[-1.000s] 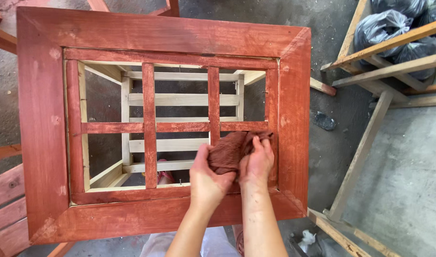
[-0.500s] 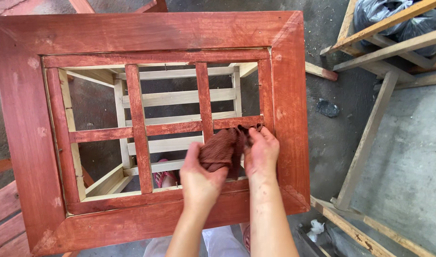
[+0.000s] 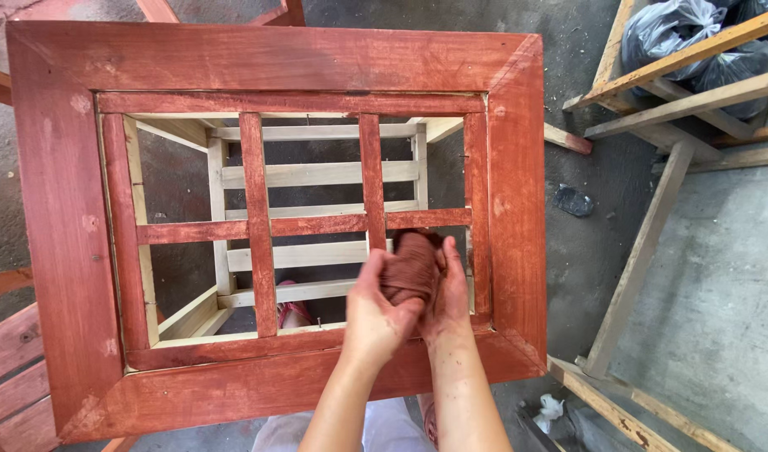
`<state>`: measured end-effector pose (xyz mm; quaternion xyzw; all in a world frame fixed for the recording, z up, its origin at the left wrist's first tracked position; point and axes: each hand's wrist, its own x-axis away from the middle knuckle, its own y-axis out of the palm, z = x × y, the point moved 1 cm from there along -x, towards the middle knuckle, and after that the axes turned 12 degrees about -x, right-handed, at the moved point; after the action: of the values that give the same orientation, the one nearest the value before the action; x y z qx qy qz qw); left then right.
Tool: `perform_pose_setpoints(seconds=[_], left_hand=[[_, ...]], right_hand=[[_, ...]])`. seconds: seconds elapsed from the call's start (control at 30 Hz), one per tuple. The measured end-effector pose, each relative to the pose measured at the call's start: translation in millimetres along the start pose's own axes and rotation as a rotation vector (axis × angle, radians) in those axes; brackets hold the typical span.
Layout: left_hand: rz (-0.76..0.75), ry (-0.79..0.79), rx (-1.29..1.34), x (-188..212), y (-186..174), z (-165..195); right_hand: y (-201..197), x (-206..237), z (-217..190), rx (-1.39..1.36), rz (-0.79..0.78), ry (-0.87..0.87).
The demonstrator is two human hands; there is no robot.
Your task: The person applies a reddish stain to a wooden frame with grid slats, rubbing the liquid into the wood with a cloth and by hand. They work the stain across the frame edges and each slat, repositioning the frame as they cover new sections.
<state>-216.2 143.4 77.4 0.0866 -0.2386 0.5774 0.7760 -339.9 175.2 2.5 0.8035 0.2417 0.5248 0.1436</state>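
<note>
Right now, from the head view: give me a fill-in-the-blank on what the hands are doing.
1. Both hands hold a bunched, stain-soaked ____.
2. The left hand and right hand grip it over the ____-stained wooden frame.
3. The slats under the frame's grid are ____ wood.
4. At top right sit black plastic ____.

Missing: rag; red; bare; bags

Bright even daylight, soft shadows, sharp overall; slight motion blur on hands (image 3: 401, 305).
</note>
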Motion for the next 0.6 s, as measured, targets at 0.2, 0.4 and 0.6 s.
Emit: perform_pose_setpoints(seconds=[0.2, 0.4, 0.6], left_hand=[[-0.227, 0.052, 0.223, -13.9, 6.7, -3.2], [-0.389, -0.210, 0.391, -22.2, -12.2, -13.5], [-0.350, -0.339, 0.512, -27.5, -2.3, -17.5]], right_hand=[[-5.6, 20.9, -11.5, 0.055, 0.045, 0.084], [-3.8, 23.9, -22.7, 0.240, 0.078, 0.087], [-7.6, 37.0, -11.8, -0.094, -0.004, -0.028]])
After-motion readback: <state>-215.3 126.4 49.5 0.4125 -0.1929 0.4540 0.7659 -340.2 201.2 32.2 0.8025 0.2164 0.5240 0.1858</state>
